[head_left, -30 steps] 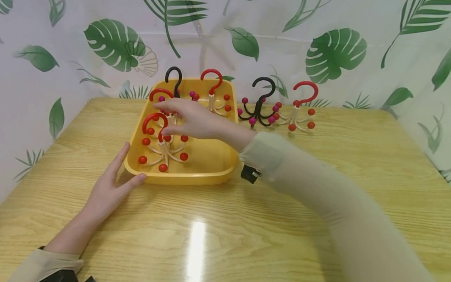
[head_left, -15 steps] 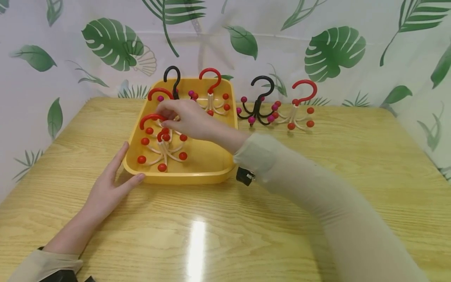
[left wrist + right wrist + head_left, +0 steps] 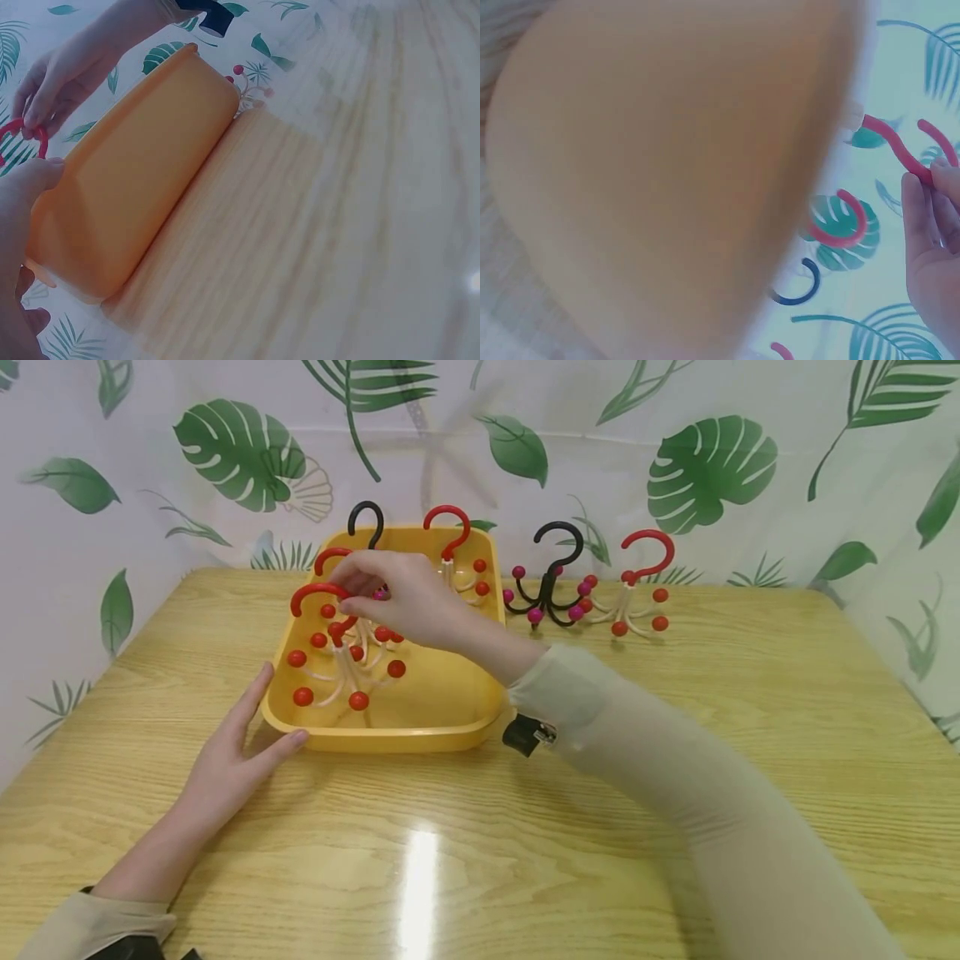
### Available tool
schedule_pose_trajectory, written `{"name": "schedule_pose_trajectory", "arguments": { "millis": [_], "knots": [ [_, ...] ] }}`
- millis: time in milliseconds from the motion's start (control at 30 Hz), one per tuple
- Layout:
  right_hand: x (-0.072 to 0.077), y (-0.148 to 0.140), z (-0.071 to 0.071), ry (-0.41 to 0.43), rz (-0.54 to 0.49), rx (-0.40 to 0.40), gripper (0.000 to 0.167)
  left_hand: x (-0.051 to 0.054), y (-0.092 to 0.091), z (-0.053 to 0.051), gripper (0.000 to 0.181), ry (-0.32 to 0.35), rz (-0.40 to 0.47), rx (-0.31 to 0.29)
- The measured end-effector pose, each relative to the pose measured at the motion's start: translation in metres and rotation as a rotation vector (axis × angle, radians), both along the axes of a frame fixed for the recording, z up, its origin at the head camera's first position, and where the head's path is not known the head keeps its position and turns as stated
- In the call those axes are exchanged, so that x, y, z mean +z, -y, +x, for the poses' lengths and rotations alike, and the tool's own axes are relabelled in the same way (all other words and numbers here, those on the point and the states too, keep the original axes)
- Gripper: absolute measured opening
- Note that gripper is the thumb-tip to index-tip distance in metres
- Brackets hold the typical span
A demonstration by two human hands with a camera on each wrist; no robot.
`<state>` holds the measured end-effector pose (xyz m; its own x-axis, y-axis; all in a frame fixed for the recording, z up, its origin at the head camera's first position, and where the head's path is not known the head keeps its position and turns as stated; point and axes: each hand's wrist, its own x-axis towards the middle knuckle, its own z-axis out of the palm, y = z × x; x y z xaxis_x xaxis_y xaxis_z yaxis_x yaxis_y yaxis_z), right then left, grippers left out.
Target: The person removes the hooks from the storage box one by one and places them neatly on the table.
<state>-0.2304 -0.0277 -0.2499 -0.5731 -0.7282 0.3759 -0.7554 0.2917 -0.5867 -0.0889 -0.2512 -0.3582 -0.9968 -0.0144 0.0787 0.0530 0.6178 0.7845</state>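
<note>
A leaf-print backdrop (image 3: 570,397) hangs behind a wood-grained table (image 3: 615,852), on which a yellow tray (image 3: 405,742) sits left of centre. A person's right arm (image 3: 660,760), in a beige sleeve, stretches from the near right over the tray's right side, wrist bare beyond the cuff. The right hand (image 3: 412,597), palm down, pinches a red hook (image 3: 318,592) between thumb and curled fingertips; the hook tops a pale-armed hanger (image 3: 342,664) at the tray's near left. The left hand (image 3: 236,756) is spread wide, thumb well apart from its straight fingers, touching the tray's near left corner as its forearm slants in from the near left. Inside the tray, another red-hooked hanger (image 3: 448,560) stands at the far right, and a black hook (image 3: 367,514) rises at the far left. On the table to the right stand a black hanger (image 3: 547,597) and a red-and-white hanger (image 3: 628,597), side by side. Red balls (image 3: 359,701) tip the gripped piece's arms.
</note>
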Motion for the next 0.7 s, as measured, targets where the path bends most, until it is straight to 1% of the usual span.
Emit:
{"name": "schedule_pose_trajectory", "arguments": {
  "millis": [167,267,400,500,600,700],
  "knots": [
    [0.010,-0.011,0.003,-0.014,-0.086,-0.004,0.024,0.000,0.000,0.001,0.085,-0.008,0.000,-0.001],
    [0.015,-0.020,0.005,-0.038,-0.134,-0.001,0.024,0.000,-0.001,0.002,0.084,-0.009,-0.001,-0.001],
    [0.022,-0.033,0.006,-0.059,-0.175,-0.010,0.024,-0.001,-0.001,0.001,0.084,-0.013,0.003,-0.001],
    [0.026,-0.044,0.008,-0.037,-0.181,-0.043,0.024,-0.001,-0.001,0.001,0.084,-0.011,0.012,0.001],
    [0.029,-0.055,0.008,0.015,-0.189,-0.086,0.026,-0.001,-0.001,0.001,0.084,-0.008,0.014,0.003],
    [0.030,-0.067,0.008,0.050,-0.209,-0.120,0.026,0.000,-0.001,0.001,0.084,-0.009,0.015,-0.001]
  ]
}}
